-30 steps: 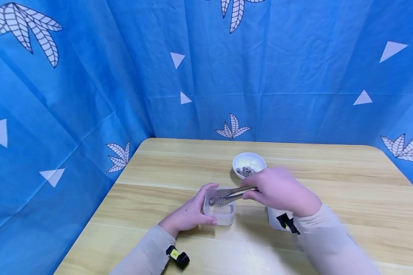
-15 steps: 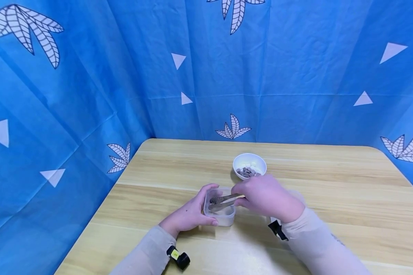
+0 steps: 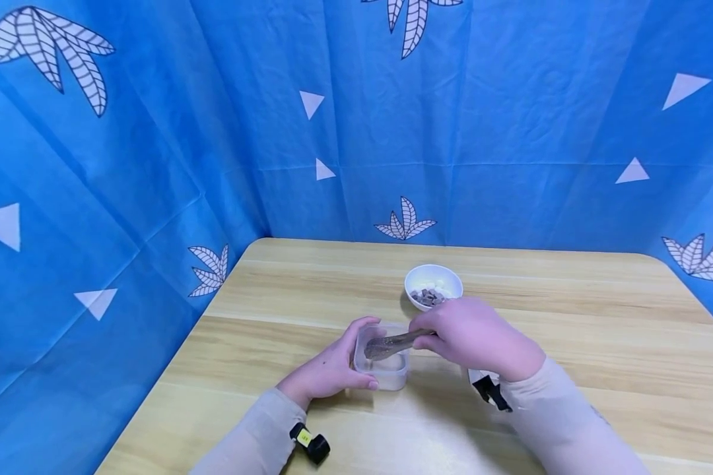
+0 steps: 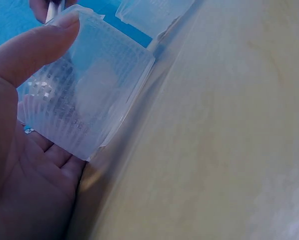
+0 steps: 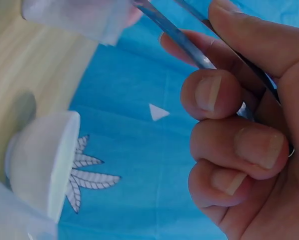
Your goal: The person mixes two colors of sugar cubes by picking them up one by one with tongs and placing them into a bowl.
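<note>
My left hand grips a small clear plastic container from its left side, with the thumb on the near wall. In the left wrist view the thumb presses the ribbed container wall. My right hand holds metal tongs with perforated heads, which dip inside that container. Thumb and curled fingers pinch the tong arms in the right wrist view. Whether a piece lies between the tong tips is hidden.
Behind the container stands a white bowl with grey and white pieces. A second clear container sits to the right, mostly under my right wrist in the head view. Blue patterned cloth hangs beyond the wooden table.
My right hand moved left and lower over the container, then slightly back right. The tong arms looked spread apart earlier and now appear as one in the head view. My left hand stays put.
</note>
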The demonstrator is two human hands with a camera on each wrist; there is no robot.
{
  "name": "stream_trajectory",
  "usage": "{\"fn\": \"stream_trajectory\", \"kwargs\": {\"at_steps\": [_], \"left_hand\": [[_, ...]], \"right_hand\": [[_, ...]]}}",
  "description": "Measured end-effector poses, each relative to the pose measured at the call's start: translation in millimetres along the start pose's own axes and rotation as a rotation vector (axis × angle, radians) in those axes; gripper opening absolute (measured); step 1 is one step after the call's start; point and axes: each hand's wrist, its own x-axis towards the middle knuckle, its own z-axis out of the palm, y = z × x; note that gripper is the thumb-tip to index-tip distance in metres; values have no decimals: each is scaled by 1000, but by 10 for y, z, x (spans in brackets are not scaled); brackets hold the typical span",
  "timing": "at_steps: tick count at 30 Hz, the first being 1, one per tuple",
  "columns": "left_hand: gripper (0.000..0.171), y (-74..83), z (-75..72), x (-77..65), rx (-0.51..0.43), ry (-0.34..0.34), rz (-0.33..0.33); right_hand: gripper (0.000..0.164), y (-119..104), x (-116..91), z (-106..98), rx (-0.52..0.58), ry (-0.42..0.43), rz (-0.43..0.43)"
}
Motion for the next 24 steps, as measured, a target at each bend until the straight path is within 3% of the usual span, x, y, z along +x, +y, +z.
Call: {"fn": "stream_trajectory", "kwargs": {"at_steps": [7,17,24], "left_hand": [[109,6,4,-7,19,26,-30],[102,-8,7,-2,39,28,-15],[102,5,12,-2,45,36,-36]], "right_hand": [[8,115,-111,-177,17,63,41],[12,327,-257,-375,-26,194,142],[16,425,-298,-419,-56,180,263]]}}
